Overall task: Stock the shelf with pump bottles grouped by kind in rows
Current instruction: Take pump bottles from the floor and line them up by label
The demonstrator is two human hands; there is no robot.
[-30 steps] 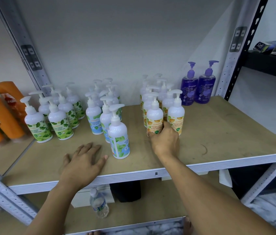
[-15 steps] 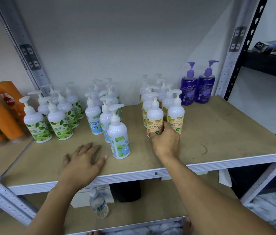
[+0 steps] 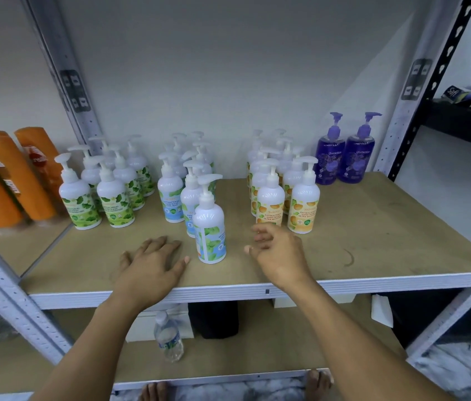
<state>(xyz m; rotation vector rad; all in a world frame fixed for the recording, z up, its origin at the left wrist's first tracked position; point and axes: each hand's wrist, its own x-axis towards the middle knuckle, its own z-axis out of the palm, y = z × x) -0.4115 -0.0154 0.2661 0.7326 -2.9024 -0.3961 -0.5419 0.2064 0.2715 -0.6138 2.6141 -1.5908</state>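
Left hand [image 3: 153, 267] lies flat, fingers spread, on the shelf [image 3: 373, 241] near its front edge, holding nothing, thumb just beside the mint bottle [image 3: 209, 224]. Right hand [image 3: 279, 253] hovers loose-fingered, gripping nothing, before the orange-label bottles [image 3: 270, 198]; possibly brushing one, hard to tell. Leaf-label bottles [image 3: 76, 198] crowd the back left corner, purple bottles [image 3: 330, 157] the back right. Smooth rounded plastic, bare board.

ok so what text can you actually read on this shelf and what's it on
"guardian": purple bottles
"ANTIBACTERIAL HAND WASH ULTRA MOISTURE": orange-label bottle
"ANTIBACTERIAL HAND WASH COOL MINT": blue-label bottle
"Safi": box at far right
Too blurred to read: green-label bottles, tall orange bottles
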